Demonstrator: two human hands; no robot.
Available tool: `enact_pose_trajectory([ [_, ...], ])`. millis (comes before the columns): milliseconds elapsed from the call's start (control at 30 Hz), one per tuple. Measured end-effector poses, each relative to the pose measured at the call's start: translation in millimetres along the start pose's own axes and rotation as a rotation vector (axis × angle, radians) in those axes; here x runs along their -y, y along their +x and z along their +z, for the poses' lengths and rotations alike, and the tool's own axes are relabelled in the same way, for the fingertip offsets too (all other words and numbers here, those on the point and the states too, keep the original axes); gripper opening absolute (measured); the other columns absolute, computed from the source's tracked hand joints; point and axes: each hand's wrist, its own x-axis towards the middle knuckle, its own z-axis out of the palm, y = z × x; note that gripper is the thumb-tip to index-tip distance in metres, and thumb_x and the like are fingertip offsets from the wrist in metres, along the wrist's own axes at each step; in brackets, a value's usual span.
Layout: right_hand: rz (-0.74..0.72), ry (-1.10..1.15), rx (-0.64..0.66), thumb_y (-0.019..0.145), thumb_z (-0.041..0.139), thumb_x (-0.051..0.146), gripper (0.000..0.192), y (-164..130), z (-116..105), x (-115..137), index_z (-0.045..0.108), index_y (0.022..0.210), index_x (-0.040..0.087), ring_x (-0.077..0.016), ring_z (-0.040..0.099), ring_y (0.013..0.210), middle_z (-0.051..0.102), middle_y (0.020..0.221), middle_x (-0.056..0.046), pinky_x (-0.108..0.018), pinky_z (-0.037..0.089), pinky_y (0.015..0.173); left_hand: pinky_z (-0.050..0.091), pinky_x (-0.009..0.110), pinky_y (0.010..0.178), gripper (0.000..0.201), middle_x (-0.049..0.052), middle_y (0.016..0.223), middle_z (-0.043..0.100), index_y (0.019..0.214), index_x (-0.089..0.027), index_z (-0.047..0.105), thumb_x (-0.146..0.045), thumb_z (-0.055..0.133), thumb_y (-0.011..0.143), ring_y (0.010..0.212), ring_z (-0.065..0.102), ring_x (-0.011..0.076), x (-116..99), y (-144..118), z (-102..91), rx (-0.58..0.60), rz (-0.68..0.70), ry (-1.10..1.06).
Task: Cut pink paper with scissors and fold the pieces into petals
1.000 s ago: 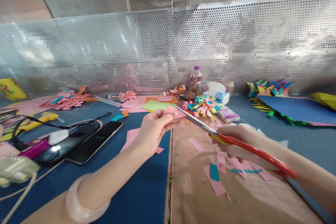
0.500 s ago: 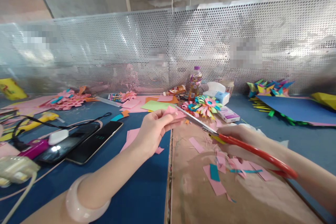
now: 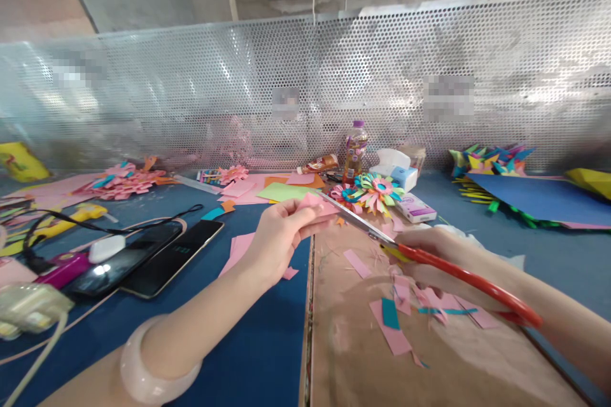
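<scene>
Pinched between thumb and fingers of my left hand [image 3: 281, 235] is a small piece of pink paper [image 3: 311, 201]. My right hand [image 3: 442, 254] grips red-handled scissors [image 3: 458, 273], whose metal blades point left and reach the paper's right edge. Whether the blades are apart at the paper is hard to make out. Beneath the scissors, pink paper scraps [image 3: 391, 331] and a teal piece [image 3: 389, 313] lie on a brown board [image 3: 353, 362]. More pink paper [image 3: 238, 248] rests on the blue table, partly hidden by my left wrist.
Two phones [image 3: 174, 257] with cables lie at left. Behind my hands are green paper [image 3: 286, 192], paper flowers [image 3: 379, 194], a drink bottle [image 3: 356, 152] and a tissue pack [image 3: 403, 176]. Blue sheets [image 3: 539, 197] sit at right. A perforated metal screen [image 3: 191, 102] borders the table's back.
Both hands stay almost where they were, with the scissors still at the pink paper. Only a very slight shift of the scissors shows.
</scene>
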Motion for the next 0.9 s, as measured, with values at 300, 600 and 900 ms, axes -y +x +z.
enact_pose_trajectory([
  [300, -0.002, -0.007, -0.005, 0.071, 0.042, 0.016, 0.008, -1.4, 0.5, 3.9, 0.048, 0.066, 0.018, -0.0103, 0.046, 0.056, 0.051, 0.061, 0.002, -0.022, 0.029, 0.050, 0.048, 0.041, 0.088, 0.008, 0.007, 0.078, 0.068, 0.070, -0.010, 0.064, -0.016, 0.066, 0.065, 0.086, 0.065, 0.0234, -0.3, 0.3, -1.2, 0.019, -0.005, 0.002],
  [600, -0.020, -0.001, -0.019, 0.070, 0.043, 0.016, 0.006, -1.7, 0.1, 7.3, 0.047, 0.065, 0.017, -0.0094, 0.042, 0.055, 0.049, 0.059, 0.003, -0.021, 0.030, 0.051, 0.048, 0.041, 0.087, 0.007, 0.007, 0.076, 0.068, 0.068, -0.010, 0.064, -0.014, 0.067, 0.064, 0.084, 0.065, 0.0234, -1.3, -0.1, -0.2, 0.003, -0.008, -0.005],
  [900, -0.015, 0.009, -0.019, 0.070, 0.044, 0.019, 0.008, -2.6, 1.6, 3.9, 0.042, 0.062, 0.018, -0.0093, 0.036, 0.056, 0.042, 0.058, 0.004, -0.021, 0.027, 0.049, 0.048, 0.040, 0.087, 0.006, 0.007, 0.078, 0.068, 0.069, -0.010, 0.063, -0.015, 0.065, 0.065, 0.086, 0.065, 0.0236, -0.8, -0.5, -0.3, 0.012, 0.004, -0.002],
])
